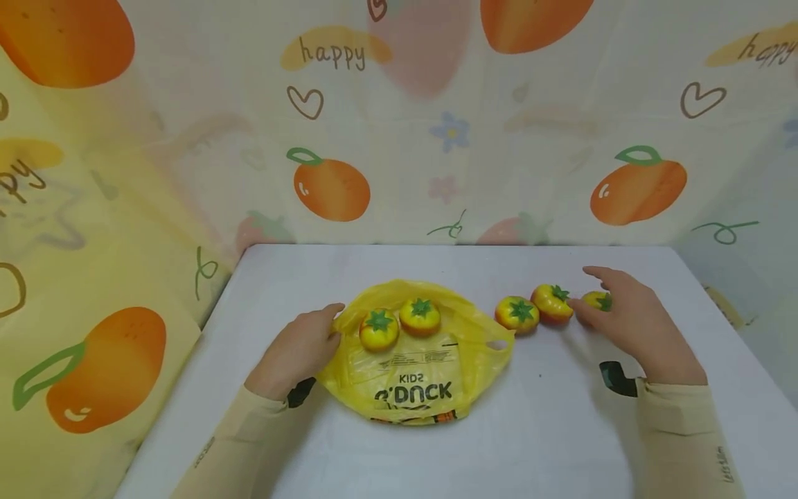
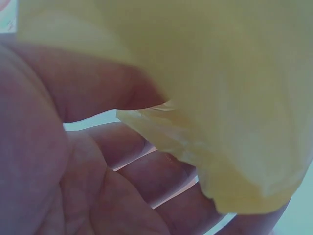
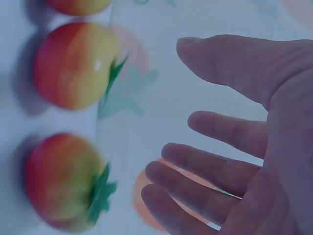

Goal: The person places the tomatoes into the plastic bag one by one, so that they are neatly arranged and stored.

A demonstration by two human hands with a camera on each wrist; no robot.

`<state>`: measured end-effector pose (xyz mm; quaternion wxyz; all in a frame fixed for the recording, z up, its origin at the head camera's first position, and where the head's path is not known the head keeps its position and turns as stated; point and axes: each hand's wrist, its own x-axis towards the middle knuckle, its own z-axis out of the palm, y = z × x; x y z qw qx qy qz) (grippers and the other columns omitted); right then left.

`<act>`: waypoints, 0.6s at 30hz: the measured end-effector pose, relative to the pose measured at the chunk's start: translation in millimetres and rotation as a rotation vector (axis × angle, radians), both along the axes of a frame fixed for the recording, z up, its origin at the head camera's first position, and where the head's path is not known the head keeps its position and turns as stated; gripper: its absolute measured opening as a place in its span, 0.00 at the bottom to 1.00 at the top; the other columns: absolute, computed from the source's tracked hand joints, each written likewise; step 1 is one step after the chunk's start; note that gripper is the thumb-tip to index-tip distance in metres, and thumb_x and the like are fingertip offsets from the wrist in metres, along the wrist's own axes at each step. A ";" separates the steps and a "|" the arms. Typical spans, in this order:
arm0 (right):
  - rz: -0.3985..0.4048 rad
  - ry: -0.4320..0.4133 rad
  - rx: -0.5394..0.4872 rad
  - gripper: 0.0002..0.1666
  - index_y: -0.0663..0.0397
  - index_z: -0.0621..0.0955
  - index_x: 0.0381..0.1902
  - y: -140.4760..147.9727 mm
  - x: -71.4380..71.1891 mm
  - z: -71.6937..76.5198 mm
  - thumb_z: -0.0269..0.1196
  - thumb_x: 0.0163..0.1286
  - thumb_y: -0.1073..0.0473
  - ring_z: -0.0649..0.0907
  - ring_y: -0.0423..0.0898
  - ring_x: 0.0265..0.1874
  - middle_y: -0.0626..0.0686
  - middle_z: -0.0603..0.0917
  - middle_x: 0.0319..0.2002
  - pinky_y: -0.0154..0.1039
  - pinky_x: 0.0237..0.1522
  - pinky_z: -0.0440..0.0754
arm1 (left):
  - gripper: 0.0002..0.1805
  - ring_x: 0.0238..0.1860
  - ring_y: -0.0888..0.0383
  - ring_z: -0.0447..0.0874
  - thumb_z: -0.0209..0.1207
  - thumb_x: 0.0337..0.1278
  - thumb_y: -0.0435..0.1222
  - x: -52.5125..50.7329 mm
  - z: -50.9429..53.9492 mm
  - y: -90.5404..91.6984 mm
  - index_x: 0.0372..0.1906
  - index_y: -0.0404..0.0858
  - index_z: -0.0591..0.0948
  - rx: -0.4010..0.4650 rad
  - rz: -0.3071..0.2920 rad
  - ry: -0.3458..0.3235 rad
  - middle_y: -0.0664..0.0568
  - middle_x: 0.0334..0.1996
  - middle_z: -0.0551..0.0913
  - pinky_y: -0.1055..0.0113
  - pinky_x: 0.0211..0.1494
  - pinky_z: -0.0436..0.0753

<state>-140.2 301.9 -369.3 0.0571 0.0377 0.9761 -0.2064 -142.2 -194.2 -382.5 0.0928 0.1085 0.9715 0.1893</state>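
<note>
Tomato (image 1: 596,301), rightmost on the white table (image 1: 548,423), lay just beyond the right hand (image 1: 632,322), framed between thumb and fingers. That hand, the nearer, was empty and spread; its wrist view showed no contact. Left hand (image 1: 299,352), well apart, gripped the yellow bag's (image 1: 480,360) left edge.

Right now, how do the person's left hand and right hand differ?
The left hand grips the yellow plastic bag; the right hand holds nothing. The left hand is at the bag's edge, the right hand near the rightmost tomato. Both are bare and extend from beige sleeves.
</note>
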 end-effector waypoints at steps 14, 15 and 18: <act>-0.028 -0.010 0.009 0.53 0.67 0.61 0.82 27.7 -5.9 -22.4 0.69 0.75 0.41 0.62 0.79 0.75 0.79 0.63 0.77 0.80 0.73 0.63 | 0.27 0.51 0.48 0.88 0.57 0.76 0.33 2.5 1.1 -4.3 0.75 0.31 0.75 0.017 -0.013 0.027 0.37 0.60 0.89 0.43 0.64 0.87; -0.028 -0.015 0.008 0.54 0.68 0.61 0.82 29.1 -6.2 -23.8 0.69 0.74 0.41 0.62 0.79 0.75 0.79 0.63 0.77 0.80 0.73 0.63 | 0.27 0.51 0.48 0.88 0.57 0.76 0.33 2.4 1.4 -4.2 0.75 0.31 0.75 0.017 -0.014 0.026 0.37 0.61 0.88 0.43 0.64 0.87; -0.033 -0.018 0.004 0.55 0.68 0.61 0.82 32.8 -7.3 -27.5 0.69 0.74 0.40 0.62 0.79 0.74 0.80 0.63 0.77 0.80 0.73 0.63 | 0.27 0.50 0.49 0.88 0.57 0.76 0.33 1.3 1.8 -3.8 0.76 0.31 0.75 0.015 -0.017 0.026 0.37 0.61 0.88 0.44 0.63 0.87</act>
